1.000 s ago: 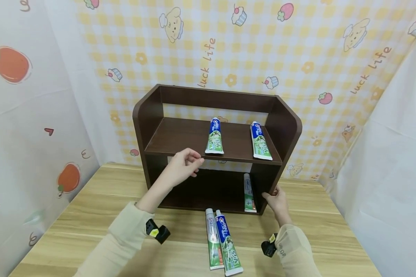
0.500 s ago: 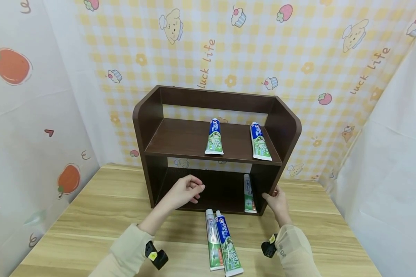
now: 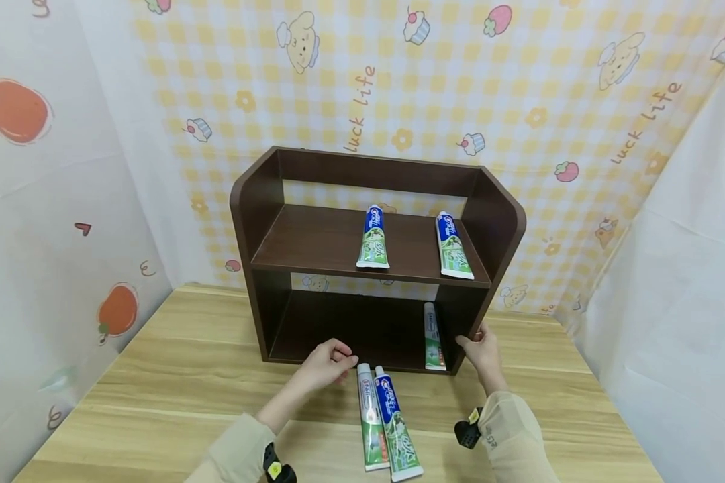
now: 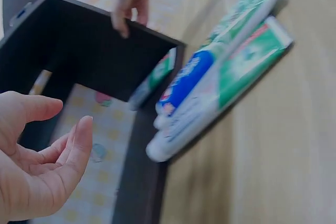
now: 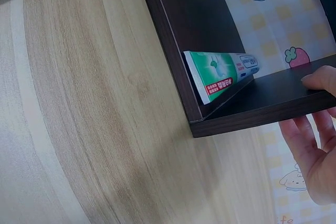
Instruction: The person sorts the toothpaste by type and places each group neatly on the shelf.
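My left hand (image 3: 326,364) hovers just in front of the shelf's lower edge, thumb and fingers bent and apart with nothing between them. Close by its fingertips are the caps of two toothpaste tubes on the table: a silver-and-green toothpaste tube (image 3: 371,422) and a blue-and-green toothpaste tube (image 3: 397,426), side by side. With thumb inside and fingers outside, my right hand (image 3: 485,353) grips the right side panel of the dark brown shelf (image 3: 314,258). In the right wrist view, a silver-and-green tube (image 5: 220,74) lies on the lower board near that panel.
On the upper board lie two blue-and-green toothpaste tubes, one in the middle (image 3: 374,238) and one at the right (image 3: 453,245). The shelf stands on a wooden table (image 3: 175,389) against a yellow checked cloth (image 3: 350,80). White cloth hangs at both sides.
My left hand has come down from the upper board's front edge, past the lower opening, to near the tubes on the table. The right hand keeps its grip on the panel.
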`<state>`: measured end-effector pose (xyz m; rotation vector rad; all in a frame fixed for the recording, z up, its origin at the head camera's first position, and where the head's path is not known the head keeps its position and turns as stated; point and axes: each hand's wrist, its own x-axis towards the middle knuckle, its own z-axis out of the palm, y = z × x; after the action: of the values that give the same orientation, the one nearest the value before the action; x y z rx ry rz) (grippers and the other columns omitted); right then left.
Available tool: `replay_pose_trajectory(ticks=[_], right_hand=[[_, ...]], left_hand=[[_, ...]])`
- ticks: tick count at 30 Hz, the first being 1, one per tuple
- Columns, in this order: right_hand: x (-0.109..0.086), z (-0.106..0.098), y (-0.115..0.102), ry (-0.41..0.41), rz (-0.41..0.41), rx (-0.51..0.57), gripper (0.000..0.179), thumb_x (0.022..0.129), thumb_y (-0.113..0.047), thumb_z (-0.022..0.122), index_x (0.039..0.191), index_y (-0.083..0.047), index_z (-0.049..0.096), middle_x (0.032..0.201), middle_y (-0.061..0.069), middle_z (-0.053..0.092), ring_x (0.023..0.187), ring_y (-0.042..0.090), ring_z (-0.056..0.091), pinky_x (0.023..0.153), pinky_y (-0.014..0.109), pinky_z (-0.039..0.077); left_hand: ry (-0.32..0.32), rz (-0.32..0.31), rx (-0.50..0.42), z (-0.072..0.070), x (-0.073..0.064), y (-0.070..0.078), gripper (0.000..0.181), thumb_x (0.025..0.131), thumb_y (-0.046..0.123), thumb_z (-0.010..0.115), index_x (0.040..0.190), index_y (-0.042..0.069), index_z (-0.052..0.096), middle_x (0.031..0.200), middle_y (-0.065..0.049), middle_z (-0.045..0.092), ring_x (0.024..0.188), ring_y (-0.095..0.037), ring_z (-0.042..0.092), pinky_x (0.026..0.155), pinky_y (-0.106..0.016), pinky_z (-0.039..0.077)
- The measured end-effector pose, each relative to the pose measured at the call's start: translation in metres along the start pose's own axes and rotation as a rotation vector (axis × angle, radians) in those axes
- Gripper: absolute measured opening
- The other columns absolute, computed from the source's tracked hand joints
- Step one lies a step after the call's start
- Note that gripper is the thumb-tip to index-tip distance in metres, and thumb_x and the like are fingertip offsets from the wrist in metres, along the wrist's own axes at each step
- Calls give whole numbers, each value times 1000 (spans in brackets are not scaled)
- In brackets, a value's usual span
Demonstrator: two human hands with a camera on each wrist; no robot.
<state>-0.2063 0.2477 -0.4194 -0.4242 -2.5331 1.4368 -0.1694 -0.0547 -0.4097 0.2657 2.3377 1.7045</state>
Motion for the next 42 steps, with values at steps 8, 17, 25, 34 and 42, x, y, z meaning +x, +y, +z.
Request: replay_pose_trajectory(ticks=[8, 17, 25, 34, 42], right_hand=[[0, 0, -2, -3, 1, 23, 23, 80, -3, 60, 101, 2, 50, 76, 3, 46, 68, 12, 43, 58, 23, 39], [2, -1, -2, -6, -2, 20, 22, 81, -3, 60, 100, 2, 50, 74, 2, 45, 69, 13, 42, 58, 24, 39], [2, 0, 0, -7, 3, 14, 23, 80, -4, 60, 100, 2, 50, 76, 2, 46, 69, 12, 43, 58, 23, 39], [2, 1, -1, -4, 0, 22, 23, 80, -3, 60, 100, 2, 50, 75, 2, 47, 68, 11, 44, 58, 23, 40], [1, 0, -1, -6, -2, 36, 22, 81, -2, 60, 100, 2, 50, 76, 2, 45, 66, 11, 43, 57, 22, 40]], left_hand=[[-55, -30, -87, 17, -4, -24, 30, 86, 11, 58, 106, -10, 47, 86, -20, 59, 61, -15, 59, 61, -35, 57], [-72, -53, -79, 32, -4, -41, 36, 85, 7, 59, 110, -12, 41, 85, -15, 57, 58, -13, 57, 55, -33, 56], [-28, -59, -15, 42, -2, -51, 55, 80, 5, 63, 120, -21, 35, 93, -24, 57, 64, -17, 58, 59, -31, 55], [29, -53, 114, 51, -2, -57, 65, 75, 9, 69, 123, -19, 36, 103, -30, 54, 81, -27, 57, 65, -34, 54], [91, -39, 241, 65, -2, -55, 78, 69, 18, 76, 124, -20, 36, 113, -34, 44, 97, -42, 52, 88, -54, 46]])
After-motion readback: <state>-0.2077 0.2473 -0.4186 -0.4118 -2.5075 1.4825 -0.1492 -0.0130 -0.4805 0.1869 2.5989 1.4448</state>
